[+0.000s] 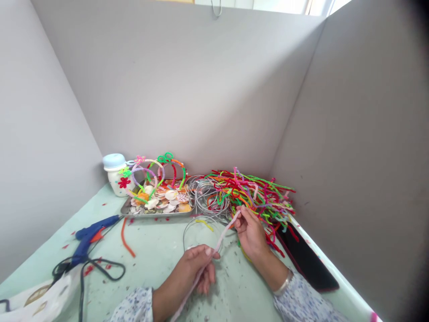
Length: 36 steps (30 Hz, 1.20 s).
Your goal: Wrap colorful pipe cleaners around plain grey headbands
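Both hands are in use and stand apart, with one pale pink stem (225,232) stretched between them. We find the right hand (250,230) farther from us, thumb and fingertips pinched on the stem near its upper end. The left hand (196,266) is nearer, thumb and forefinger closed on the stem lower down; below that grip the stem runs on toward the bottom edge of the view. The held length slants up to the right, above the green table (150,273).

Behind the left hand we record a wire ring (184,237) lying flat, a short yellow piece (205,224) within its outline. Beyond it sits a wire coil (214,210), between a metal tray (161,216) and a heaped pile of coloured stems (264,192). The right hand is just in front of this pile. The tray holds shells (170,195); several decorated headbands (174,174) stand at it, and a white jar (115,179) with a blue lid is at its left end.

To the left we note a blue glue gun (97,229) with a dark cord, and an orange stem (125,241). At right lies a flat black object (311,264), partly under the pile.
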{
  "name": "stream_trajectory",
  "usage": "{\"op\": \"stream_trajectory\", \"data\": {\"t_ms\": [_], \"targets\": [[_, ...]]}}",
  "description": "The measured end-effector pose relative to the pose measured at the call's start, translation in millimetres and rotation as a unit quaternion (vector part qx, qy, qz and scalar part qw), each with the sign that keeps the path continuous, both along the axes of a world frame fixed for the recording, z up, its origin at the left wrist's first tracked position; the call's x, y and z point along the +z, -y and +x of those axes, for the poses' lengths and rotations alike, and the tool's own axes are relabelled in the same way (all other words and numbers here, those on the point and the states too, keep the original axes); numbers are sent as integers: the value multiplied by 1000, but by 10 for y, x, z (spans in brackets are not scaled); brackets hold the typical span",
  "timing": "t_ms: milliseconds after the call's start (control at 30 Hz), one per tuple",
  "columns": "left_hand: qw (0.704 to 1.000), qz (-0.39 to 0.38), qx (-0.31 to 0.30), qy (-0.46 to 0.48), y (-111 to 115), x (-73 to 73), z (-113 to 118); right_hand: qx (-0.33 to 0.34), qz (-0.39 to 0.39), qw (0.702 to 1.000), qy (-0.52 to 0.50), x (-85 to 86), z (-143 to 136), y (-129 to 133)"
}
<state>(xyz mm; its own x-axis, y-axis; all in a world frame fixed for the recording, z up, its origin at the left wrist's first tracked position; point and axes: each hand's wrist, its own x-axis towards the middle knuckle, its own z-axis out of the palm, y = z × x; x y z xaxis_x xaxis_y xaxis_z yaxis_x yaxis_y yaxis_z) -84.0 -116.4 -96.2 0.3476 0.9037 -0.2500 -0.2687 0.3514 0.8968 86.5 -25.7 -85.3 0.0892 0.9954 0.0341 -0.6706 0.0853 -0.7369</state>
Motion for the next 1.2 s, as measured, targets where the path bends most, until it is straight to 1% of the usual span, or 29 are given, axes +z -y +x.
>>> {"op": "stream_trajectory", "data": {"t_ms": [133, 233, 367, 533, 600, 700, 867, 933, 1000, 1033, 1067, 1100, 1133, 1200], "targets": [[1000, 0, -16, 11, 28, 47, -17, -17, 7, 1000, -4, 45, 57, -58], [1000, -10, -19, -5, 43, 89, -16, -23, 14, 1000, -5, 101, 110, -88], [999, -17, -18, -21, 19, 72, -3, -26, 13, 1000, -2, 177, 154, -87], [999, -31, -1, -11, 8, 67, -9, -33, 4, 999, 4, 224, 182, -103], [999, -33, 4, 3, 15, 95, -19, -46, 14, 999, -1, 235, 221, -140], [999, -31, -5, 11, 25, 129, -34, -74, 29, 997, -6, 274, 323, -212], [1000, -21, -16, -12, 33, 113, -40, -114, 55, 992, 20, 396, 444, -254], [1000, -9, 5, -9, 28, 121, -45, -101, 60, 992, 39, 416, 430, -219], [999, 5, 52, 3, 13, 154, -60, -47, 56, 993, 92, 396, 385, -165], [996, 12, 83, 12, 2, 177, -71, -3, 51, 987, 150, 373, 355, -136], [993, 18, 116, 14, -10, 200, -83, 48, 48, 972, 225, 342, 325, -107], [988, 31, 149, 14, -21, 220, -96, 91, 46, 943, 316, 308, 294, -82], [984, 43, 176, 7, -31, 233, -107, 97, 53, 910, 400, 274, 266, -58], [975, 63, 211, -21, -41, 234, -120, 67, 94, 849, 515, 218, 219, -18]]}}
